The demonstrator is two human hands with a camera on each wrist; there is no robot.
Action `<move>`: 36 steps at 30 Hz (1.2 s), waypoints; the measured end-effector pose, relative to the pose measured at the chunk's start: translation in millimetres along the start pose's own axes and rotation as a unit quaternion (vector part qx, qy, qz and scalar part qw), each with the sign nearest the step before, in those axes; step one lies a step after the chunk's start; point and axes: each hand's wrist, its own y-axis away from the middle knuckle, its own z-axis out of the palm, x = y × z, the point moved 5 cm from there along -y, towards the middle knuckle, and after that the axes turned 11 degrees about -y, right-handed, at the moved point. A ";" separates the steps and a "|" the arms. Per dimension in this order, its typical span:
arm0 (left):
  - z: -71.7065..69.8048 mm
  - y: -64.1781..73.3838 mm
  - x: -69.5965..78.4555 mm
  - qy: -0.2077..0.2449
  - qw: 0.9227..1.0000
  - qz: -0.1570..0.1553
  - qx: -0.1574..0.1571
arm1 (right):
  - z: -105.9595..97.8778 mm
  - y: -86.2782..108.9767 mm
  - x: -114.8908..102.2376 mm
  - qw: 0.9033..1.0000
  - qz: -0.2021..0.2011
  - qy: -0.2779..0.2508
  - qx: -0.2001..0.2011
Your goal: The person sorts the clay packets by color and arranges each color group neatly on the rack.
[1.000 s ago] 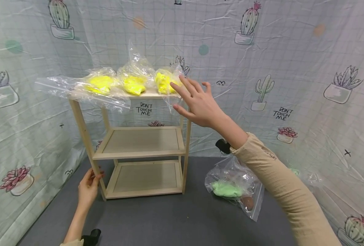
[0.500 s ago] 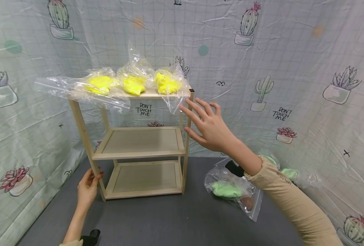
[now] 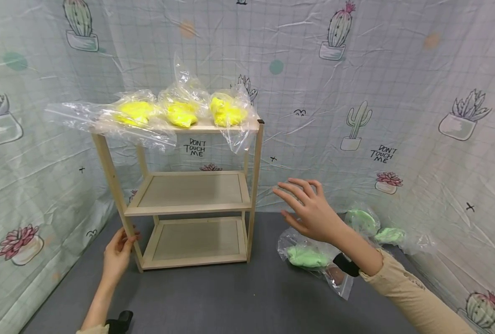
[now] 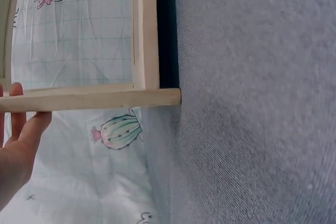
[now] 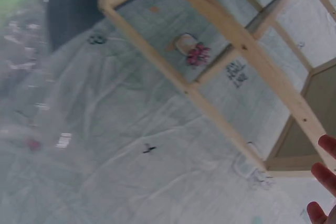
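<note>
A light wooden shelf rack (image 3: 189, 209) stands on the dark table. My left hand (image 3: 117, 253) grips its front left post near the bottom; in the left wrist view the thumb and fingers of that hand (image 4: 23, 140) lie on either side of the post (image 4: 94, 99). Three clear zip bags with yellow lumps inside, a left one (image 3: 136, 113), a middle one (image 3: 182, 113) and a right one (image 3: 228, 112), lie along the top shelf. My right hand (image 3: 310, 208) is in the air right of the rack, fingers spread and holding nothing. Below it sits a bag with a green lump (image 3: 308, 256).
Beside that green lump is a brown one (image 3: 336, 274), partly behind the wrist strap. Farther back right lie more bagged green pieces, one round (image 3: 362, 221) and one flatter (image 3: 390, 235). A cactus-print curtain (image 3: 398, 93) surrounds the grey table (image 3: 214, 301).
My right hand has left the right-hand yellow bag on the top shelf and moved down and right, over the green bag. My left hand stays on the post.
</note>
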 end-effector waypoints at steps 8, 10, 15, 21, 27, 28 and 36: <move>-4.2 0.2 9.3 0.003 1.000 0.001 -0.027 | 4.2 52.5 9.9 1.000 0.016 -0.004 -0.012; -6.3 1.0 16.2 0.007 1.000 0.004 -0.025 | 4.8 63.1 12.3 1.000 0.017 -0.007 -0.010; -10.0 3.4 29.8 0.016 1.000 0.007 -0.017 | 8.1 90.4 17.7 1.000 0.021 -0.010 -0.018; -9.9 4.0 28.6 0.020 1.000 0.000 -0.013 | 16.1 121.4 26.4 0.997 0.043 -0.011 -0.061; -7.2 2.3 15.6 0.016 1.000 -0.009 -0.011 | 27.8 144.6 38.4 0.990 0.078 -0.024 -0.117; -6.4 1.9 12.4 0.015 1.000 -0.010 -0.011 | 30.2 147.9 40.6 0.988 0.086 -0.027 -0.126; -1.2 1.2 0.6 0.022 1.000 -0.005 -0.008 | 50.7 172.5 54.1 0.976 0.134 -0.048 -0.167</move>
